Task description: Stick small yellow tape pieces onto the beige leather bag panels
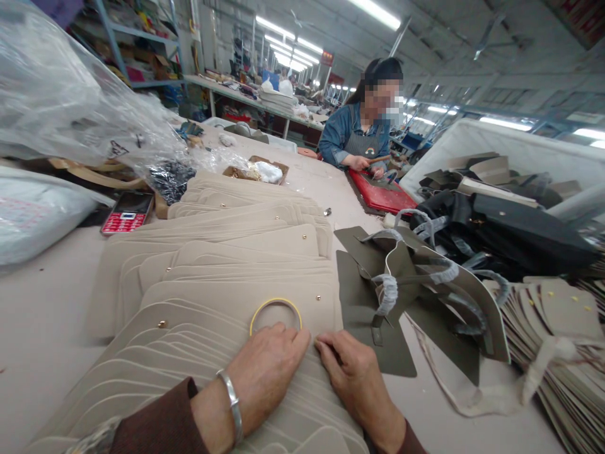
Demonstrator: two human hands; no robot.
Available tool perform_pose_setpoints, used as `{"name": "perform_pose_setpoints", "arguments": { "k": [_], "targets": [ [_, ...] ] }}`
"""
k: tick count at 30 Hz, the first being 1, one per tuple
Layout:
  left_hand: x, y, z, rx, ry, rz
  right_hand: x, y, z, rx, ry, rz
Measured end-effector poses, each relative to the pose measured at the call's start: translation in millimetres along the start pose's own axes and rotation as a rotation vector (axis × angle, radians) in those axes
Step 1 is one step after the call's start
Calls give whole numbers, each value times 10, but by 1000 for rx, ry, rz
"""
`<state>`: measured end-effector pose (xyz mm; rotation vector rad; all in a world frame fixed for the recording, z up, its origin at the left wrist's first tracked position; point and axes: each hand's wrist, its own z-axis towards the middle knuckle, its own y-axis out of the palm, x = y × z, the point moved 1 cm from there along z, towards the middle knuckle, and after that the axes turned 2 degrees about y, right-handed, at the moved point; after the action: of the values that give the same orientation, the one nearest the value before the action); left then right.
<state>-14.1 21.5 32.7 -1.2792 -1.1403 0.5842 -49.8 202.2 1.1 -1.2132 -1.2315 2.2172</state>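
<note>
A long fan of overlapping beige cut pieces (222, 265) with small brass studs covers the table in front of me. My left hand (265, 372), a silver bangle on its wrist, rests knuckles up on the nearest pieces with its fingers curled under. Its fingertips touch a thin yellow tape ring (275, 304) lying on the fan. My right hand (354, 378) is beside it, fingers bent and pinched together against the beige surface. What either hand pinches is hidden.
Olive-grey bag panels with wrapped handles (401, 284) lie to the right, with stacked beige pieces (558, 328) beyond them and a white bin of dark bags (520, 151) behind. A red phone (126, 213) and plastic bags (70, 107) lie left. A co-worker (363, 135) works on a red mat (385, 195) across the table.
</note>
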Motion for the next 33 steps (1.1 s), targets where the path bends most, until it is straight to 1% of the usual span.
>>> {"name": "perform_pose_setpoints", "arguments": {
  "k": [3, 7, 10, 11, 12, 13, 15, 16, 17, 19, 21, 24, 26, 28, 30, 33],
  "targets": [
    [9, -24, -17, 13, 11, 20, -35, 18, 65, -33, 47, -22],
    [-32, -69, -46, 67, 1, 5, -77, -57, 111, -107, 158, 55],
    [-112, -58, -73, 186, 26, -22, -101, -145, 130, -218, 149, 66],
    [-141, -48, -82, 244, 58, -25, -105, -172, 137, -243, 130, 54],
    [-168, -39, -91, 313, 102, -26, -108, -196, 144, -237, 113, 49],
    [-192, -34, -100, 386, 149, -28, -110, -217, 153, -201, 104, 61],
    [-227, -39, -113, 524, 231, -41, -117, -245, 171, -72, 97, 145],
    [-237, -46, -117, 569, 252, -52, -126, -251, 181, -1, 91, 201],
    [-242, -54, -118, 589, 263, -67, -140, -250, 192, 54, 77, 255],
    [-242, -61, -114, 583, 266, -91, -181, -232, 220, 110, 19, 329],
    [-236, -45, -106, 566, 243, -93, -233, -201, 253, 137, -71, 342],
    [-227, 12, -94, 584, 224, -63, -297, -140, 292, 155, -211, 294],
    [-220, 47, -87, 597, 244, -41, -316, -97, 299, 164, -272, 239],
    [-212, 63, -83, 604, 261, -25, -317, -60, 291, 184, -307, 184],
    [-207, 54, -84, 608, 255, -15, -313, -36, 275, 233, -329, 136],
    [-199, 13, -95, 587, 242, -31, -321, -24, 252, 313, -314, 103]
  ]
}}
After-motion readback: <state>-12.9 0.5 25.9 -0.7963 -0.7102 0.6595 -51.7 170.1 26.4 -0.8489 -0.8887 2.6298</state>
